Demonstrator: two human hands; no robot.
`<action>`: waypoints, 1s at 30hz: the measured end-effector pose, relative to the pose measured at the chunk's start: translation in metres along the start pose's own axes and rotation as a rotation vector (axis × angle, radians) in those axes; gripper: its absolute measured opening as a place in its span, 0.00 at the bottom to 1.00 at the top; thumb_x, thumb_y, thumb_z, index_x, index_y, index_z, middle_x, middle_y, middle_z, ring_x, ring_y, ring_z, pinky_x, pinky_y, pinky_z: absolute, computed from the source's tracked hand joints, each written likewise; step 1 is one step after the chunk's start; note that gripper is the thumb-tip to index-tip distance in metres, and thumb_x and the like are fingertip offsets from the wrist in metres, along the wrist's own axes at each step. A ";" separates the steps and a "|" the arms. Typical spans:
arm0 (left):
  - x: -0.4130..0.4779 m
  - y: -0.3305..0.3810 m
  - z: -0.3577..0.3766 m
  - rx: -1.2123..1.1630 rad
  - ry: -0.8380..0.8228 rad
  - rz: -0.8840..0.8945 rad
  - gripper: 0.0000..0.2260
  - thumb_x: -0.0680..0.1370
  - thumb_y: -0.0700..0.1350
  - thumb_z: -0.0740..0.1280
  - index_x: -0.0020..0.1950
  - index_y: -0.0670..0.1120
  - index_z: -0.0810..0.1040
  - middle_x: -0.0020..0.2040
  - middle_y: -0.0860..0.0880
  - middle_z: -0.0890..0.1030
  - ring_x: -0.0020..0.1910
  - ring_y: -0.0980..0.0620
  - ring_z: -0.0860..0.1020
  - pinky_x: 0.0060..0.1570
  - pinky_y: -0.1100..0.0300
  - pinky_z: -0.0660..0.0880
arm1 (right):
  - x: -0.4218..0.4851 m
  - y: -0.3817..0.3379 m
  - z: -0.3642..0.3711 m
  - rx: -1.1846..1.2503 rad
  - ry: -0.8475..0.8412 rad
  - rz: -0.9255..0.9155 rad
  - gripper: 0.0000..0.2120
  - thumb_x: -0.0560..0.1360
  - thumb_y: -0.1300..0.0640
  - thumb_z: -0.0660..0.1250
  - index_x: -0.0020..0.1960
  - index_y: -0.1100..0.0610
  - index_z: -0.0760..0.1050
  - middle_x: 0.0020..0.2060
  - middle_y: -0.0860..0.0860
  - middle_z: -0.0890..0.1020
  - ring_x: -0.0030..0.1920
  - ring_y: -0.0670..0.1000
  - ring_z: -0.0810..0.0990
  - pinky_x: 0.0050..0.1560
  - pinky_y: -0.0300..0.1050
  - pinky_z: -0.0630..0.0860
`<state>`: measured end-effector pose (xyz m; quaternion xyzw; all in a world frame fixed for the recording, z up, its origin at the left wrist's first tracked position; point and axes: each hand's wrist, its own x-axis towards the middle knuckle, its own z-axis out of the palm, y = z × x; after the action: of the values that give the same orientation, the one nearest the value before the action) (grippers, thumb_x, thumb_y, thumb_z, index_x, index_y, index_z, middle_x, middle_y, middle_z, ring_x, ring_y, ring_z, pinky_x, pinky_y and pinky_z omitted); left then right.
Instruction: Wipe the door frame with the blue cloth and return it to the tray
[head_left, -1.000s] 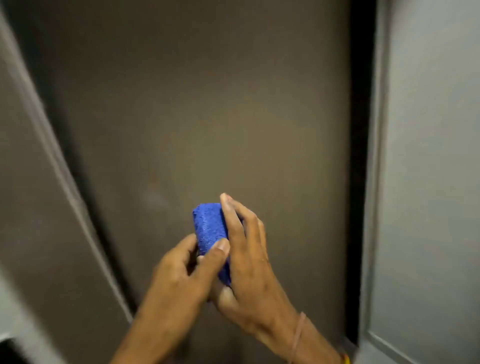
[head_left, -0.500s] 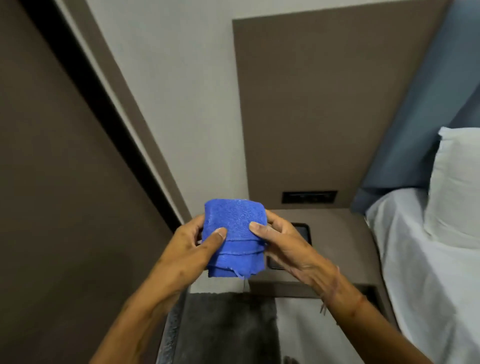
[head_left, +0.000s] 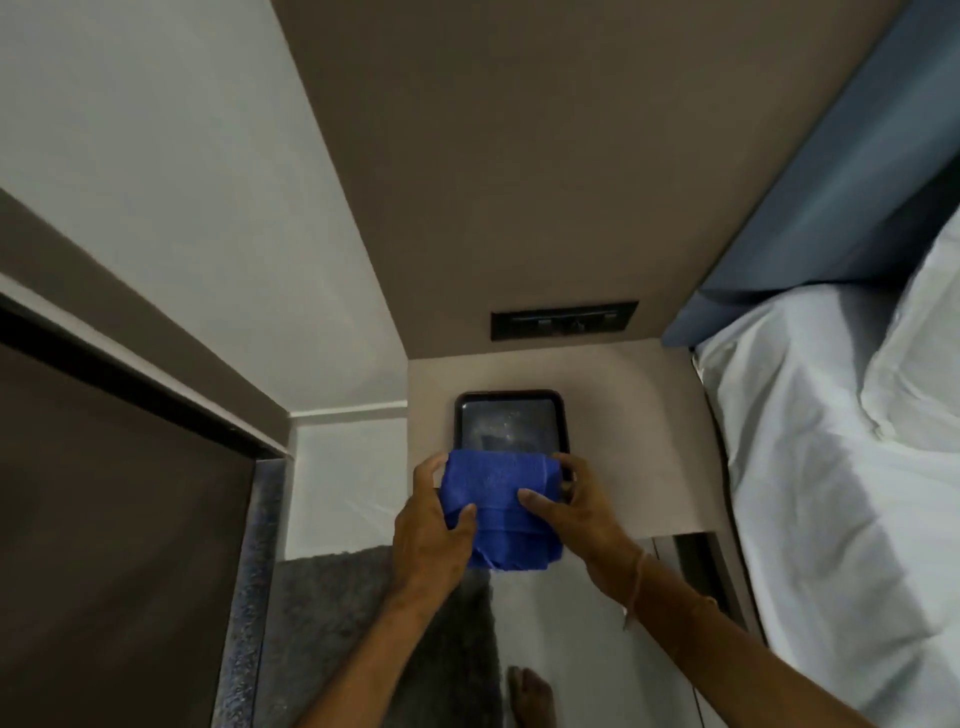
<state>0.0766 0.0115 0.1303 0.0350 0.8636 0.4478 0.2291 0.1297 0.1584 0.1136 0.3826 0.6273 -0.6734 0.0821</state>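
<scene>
A folded blue cloth (head_left: 501, 506) is held between both hands over the near end of a dark tray (head_left: 509, 410). My left hand (head_left: 428, 525) grips its left side and my right hand (head_left: 576, 512) grips its right side, thumbs on top. The tray lies on a beige bedside table (head_left: 623, 441); its near edge is hidden behind the cloth. The dark door (head_left: 104, 519) and its frame (head_left: 156, 374) stand at the left.
A bed with white sheets (head_left: 831, 493) and a blue headboard (head_left: 810, 208) fills the right. A black switch panel (head_left: 563, 319) sits on the wall above the table. A grey mat (head_left: 337, 623) lies on the floor, and a bare foot (head_left: 530, 696) shows below.
The view has swung from the door to the bedside table. Both hands have carried the cloth forward and down, from in front of the door to over the tray.
</scene>
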 end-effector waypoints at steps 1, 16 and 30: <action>0.012 -0.014 0.016 0.024 0.010 -0.009 0.23 0.76 0.40 0.66 0.68 0.52 0.62 0.58 0.49 0.76 0.52 0.46 0.77 0.51 0.53 0.78 | 0.019 0.013 -0.001 -0.016 0.018 0.007 0.26 0.72 0.62 0.70 0.65 0.56 0.61 0.60 0.59 0.74 0.57 0.59 0.77 0.55 0.55 0.79; 0.162 -0.127 0.147 0.388 0.004 0.054 0.17 0.77 0.42 0.63 0.66 0.44 0.68 0.68 0.40 0.67 0.62 0.43 0.71 0.57 0.54 0.72 | 0.212 0.119 -0.007 -0.675 0.111 -0.155 0.17 0.74 0.61 0.67 0.62 0.61 0.70 0.66 0.62 0.67 0.65 0.61 0.68 0.66 0.53 0.69; 0.154 -0.150 0.136 0.727 -0.376 0.200 0.28 0.79 0.45 0.59 0.76 0.46 0.52 0.78 0.44 0.50 0.76 0.45 0.50 0.75 0.51 0.51 | 0.210 0.138 0.001 -1.481 -0.226 -0.216 0.36 0.77 0.50 0.60 0.76 0.55 0.42 0.77 0.58 0.43 0.76 0.61 0.41 0.74 0.66 0.43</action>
<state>0.0193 0.0659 -0.1119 0.2782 0.9010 0.1200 0.3106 0.0650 0.2074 -0.1241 0.0925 0.9375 -0.1152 0.3150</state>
